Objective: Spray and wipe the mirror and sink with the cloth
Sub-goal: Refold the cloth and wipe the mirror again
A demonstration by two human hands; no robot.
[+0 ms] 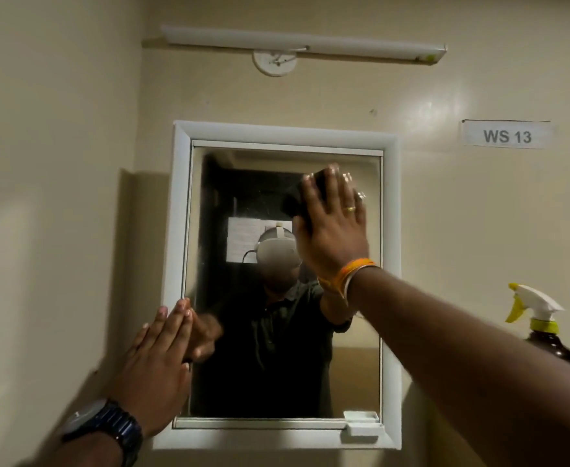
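Note:
A mirror (253, 183) in a white frame hangs on the cream wall ahead. My right hand (332, 227) presses a dark cloth (293, 202) flat against the upper right part of the glass, fingers straight and spread. Most of the cloth is hidden under the palm. My left hand (157, 358) lies flat against the mirror's left frame edge, fingers straight and pointing up. A spray bottle (543, 332) with a white and yellow trigger head and a dark body stands at the right, apart from both hands. The sink is out of view.
A tube light (304, 43) is fixed above the mirror. A paper label reading WS 13 (506, 134) sticks to the wall at the upper right. A small white tab (362, 428) sits at the frame's lower right corner. A side wall stands close on the left.

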